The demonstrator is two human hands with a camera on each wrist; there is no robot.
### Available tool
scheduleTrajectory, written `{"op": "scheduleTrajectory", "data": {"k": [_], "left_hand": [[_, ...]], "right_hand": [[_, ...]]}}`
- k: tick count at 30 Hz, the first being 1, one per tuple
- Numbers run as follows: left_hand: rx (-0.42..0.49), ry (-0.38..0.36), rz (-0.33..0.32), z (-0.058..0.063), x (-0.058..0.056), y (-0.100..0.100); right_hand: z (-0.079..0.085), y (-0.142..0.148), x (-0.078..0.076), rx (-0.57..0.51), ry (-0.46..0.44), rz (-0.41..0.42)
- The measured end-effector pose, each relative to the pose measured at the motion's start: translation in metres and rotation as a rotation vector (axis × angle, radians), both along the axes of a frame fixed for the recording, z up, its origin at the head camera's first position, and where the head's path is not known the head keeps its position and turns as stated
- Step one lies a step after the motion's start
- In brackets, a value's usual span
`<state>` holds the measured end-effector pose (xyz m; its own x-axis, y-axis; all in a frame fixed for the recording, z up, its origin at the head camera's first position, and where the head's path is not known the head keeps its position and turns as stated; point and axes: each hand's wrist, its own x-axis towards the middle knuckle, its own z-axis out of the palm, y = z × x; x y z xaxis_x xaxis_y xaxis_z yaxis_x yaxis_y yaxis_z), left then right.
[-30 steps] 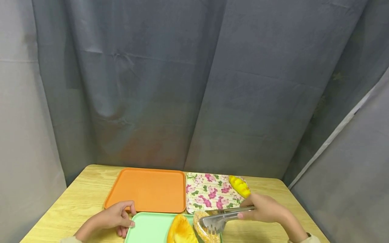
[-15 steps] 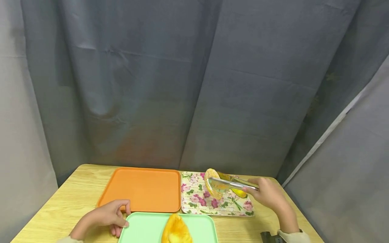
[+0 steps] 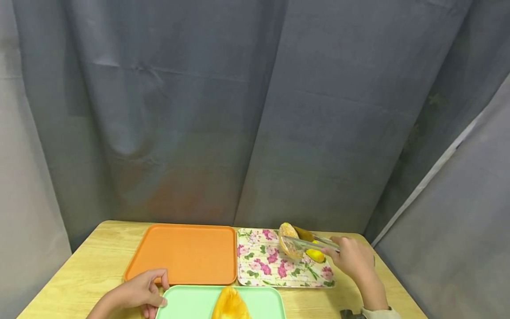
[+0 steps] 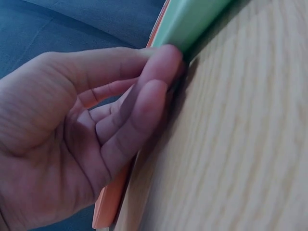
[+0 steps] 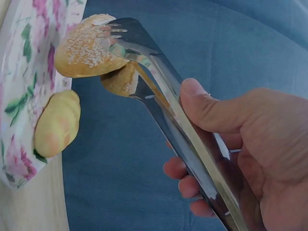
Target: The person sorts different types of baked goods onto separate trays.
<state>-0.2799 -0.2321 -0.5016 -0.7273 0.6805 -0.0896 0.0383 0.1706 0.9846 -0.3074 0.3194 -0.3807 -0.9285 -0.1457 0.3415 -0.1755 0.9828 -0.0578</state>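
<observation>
My right hand (image 3: 353,258) grips metal tongs (image 5: 175,113) over the floral tray (image 3: 255,277). Between the ends of the tongs is an oval bread roll (image 5: 86,50) topped with pale flakes; whether its underside touches the tray I cannot tell. Beside it on the tray lies a smaller yellow bread roll (image 5: 57,122), partly behind the tongs in the head view. My left hand (image 3: 137,293) pinches the left edge of the green tray (image 3: 187,301), thumb and fingers close together in the left wrist view. On that tray sits a golden bread (image 3: 230,305), cut off by the frame.
An orange tray (image 3: 183,254) lies at the back left, against the floral one. All the trays stand on a light wooden table (image 3: 79,270). Grey curtains (image 3: 179,110) close off the back and sides. A dark object (image 3: 348,314) shows at the right wrist.
With the tongs, my right hand has carried the flaked roll from the green tray up to the floral tray, then slightly right. My left hand stays at the green tray's edge.
</observation>
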Motion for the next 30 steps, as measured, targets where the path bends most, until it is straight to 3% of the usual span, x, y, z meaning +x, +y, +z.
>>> {"op": "scheduleTrajectory", "data": {"k": [8,18,30], "left_hand": [[0.019,-0.032,-0.005,-0.002,0.003,0.001],[0.044,-0.062,-0.034,-0.002,0.002,-0.002],[0.032,-0.052,-0.034,-0.002,-0.002,-0.003]], "right_hand": [[-0.008,0.004,-0.003,0.046,-0.103,-0.043],[-0.019,-0.002,-0.01,0.053,-0.113,-0.037],[-0.022,-0.001,-0.013,0.048,-0.102,-0.099]]}}
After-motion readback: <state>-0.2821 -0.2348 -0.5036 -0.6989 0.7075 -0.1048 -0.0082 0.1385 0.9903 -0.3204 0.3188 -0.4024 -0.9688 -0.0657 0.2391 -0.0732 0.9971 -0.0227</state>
